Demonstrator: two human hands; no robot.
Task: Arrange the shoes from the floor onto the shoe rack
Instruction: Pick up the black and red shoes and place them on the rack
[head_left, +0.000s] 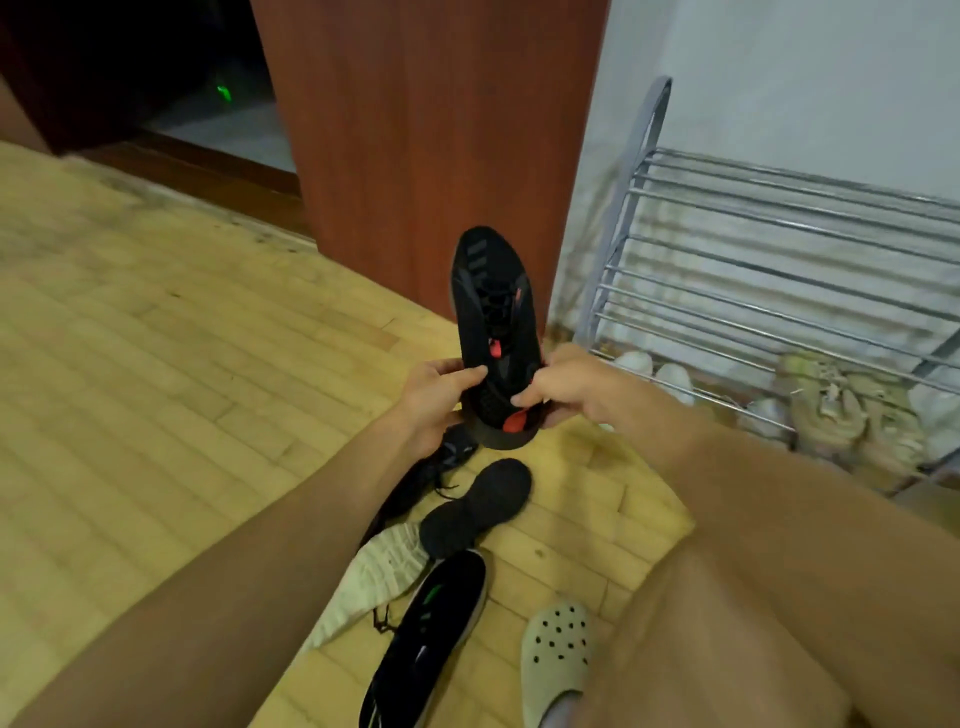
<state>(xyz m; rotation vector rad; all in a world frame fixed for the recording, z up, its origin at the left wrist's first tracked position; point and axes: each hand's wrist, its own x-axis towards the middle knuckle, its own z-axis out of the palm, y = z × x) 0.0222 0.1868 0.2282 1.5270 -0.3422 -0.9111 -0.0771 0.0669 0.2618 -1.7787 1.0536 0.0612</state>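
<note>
The heel of the black and red shoe (496, 332) is hidden under the fingers of the left hand (434, 397) and right hand (569, 387). Below that shoe, a dark sneaker (441, 462) lies mostly behind the left forearm, so its shape cannot be told. Further below, the black shoe with green marks (431, 639) and the pale clog (556, 660) run off the bottom edge. Right of the held shoe, the shoe rack (779, 270) is cut by the right edge, and the pale shoes (831, 410) on its lowest shelf are blurred behind the bars
</note>
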